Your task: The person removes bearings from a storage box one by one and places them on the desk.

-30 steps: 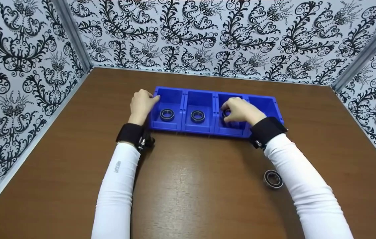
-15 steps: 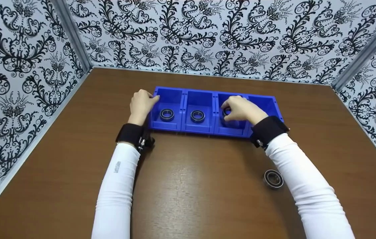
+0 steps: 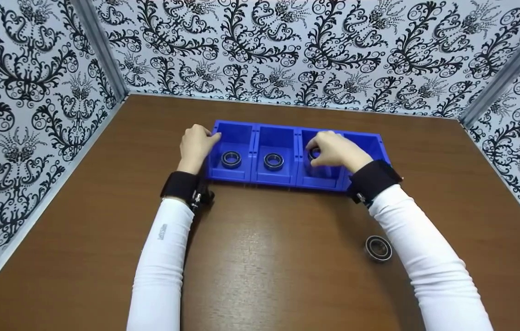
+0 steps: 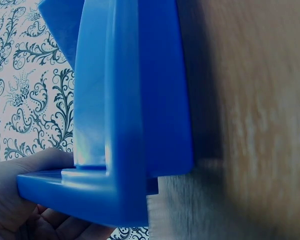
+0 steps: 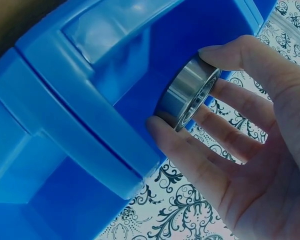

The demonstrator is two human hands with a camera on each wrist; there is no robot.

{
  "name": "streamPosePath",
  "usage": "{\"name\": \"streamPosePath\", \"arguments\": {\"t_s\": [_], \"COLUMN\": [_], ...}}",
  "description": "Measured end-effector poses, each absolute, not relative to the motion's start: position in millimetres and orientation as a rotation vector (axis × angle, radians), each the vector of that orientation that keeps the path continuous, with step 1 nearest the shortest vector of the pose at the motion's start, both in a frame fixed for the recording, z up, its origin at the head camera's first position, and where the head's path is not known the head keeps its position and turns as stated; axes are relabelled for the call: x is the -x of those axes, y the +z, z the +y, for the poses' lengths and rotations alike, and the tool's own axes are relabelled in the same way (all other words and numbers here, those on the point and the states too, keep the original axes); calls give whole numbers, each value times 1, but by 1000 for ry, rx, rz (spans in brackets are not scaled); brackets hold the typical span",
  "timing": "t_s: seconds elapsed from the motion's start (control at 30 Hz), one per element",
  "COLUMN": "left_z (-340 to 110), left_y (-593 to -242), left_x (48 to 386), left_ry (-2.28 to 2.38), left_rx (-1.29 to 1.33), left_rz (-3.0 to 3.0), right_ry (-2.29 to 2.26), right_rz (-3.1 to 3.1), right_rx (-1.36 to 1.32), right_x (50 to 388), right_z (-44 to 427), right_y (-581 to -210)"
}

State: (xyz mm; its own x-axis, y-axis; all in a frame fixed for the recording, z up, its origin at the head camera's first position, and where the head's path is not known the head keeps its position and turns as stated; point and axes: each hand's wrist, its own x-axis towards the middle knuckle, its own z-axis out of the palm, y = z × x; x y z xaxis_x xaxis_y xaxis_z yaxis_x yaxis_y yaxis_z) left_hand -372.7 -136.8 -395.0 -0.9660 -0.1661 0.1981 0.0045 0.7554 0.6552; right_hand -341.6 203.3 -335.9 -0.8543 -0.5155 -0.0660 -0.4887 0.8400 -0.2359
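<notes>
A blue bin (image 3: 274, 180) with four compartments stands on the table. My left hand (image 3: 194, 146) grips its left side wall; in the left wrist view that hand (image 4: 40, 195) has the thumb on one side of the blue wall (image 4: 90, 197) and fingers on the other. Over the third compartment from the left, my right hand (image 3: 337, 151) pinches a bearing (image 3: 313, 154) by its rim. The right wrist view shows this metal bearing (image 5: 187, 92) between thumb and finger of the right hand (image 5: 250, 130). One bearing (image 3: 231, 159) lies in the first compartment, another (image 3: 273, 161) in the second.
Another bearing (image 3: 378, 248) lies on the brown table (image 3: 251, 257), beside the right forearm. Patterned walls (image 3: 287, 55) enclose the table at the back and both sides.
My right hand has risen very slightly, with the bearing still pinched. The left hand and the bin have stayed where they were.
</notes>
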Motion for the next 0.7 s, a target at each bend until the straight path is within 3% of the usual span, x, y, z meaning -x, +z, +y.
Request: {"name": "streamPosePath", "arguments": {"t_s": [0.7], "left_z": [-137], "left_y": [-395], "left_x": [373], "left_ry": [-1031], "left_rx": [-129], "left_rz": [-2721], "right_ry": [-311], "right_rz": [2898], "right_rx": [790], "right_x": [340], "right_z": [204], "right_y": [-327]}}
